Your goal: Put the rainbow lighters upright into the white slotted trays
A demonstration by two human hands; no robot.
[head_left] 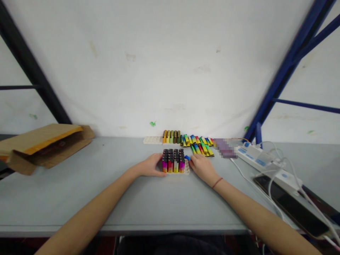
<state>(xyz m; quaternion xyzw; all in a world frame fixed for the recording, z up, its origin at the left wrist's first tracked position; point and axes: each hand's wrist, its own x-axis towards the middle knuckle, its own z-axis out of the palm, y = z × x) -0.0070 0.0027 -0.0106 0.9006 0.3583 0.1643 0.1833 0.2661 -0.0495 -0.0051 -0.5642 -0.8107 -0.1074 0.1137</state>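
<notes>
A white tray in the middle of the grey table holds several upright multicoloured lighters with black tops. My left hand rests against the tray's left side. At the tray's right side, my right hand holds a small blue lighter in its fingertips. Behind lie several loose coloured lighters and a second white tray partly filled with upright lighters.
An open cardboard box lies on its side at the left. White power strips with cables and a dark phone sit at the right. A blue metal frame rises at the right, a black one at the left.
</notes>
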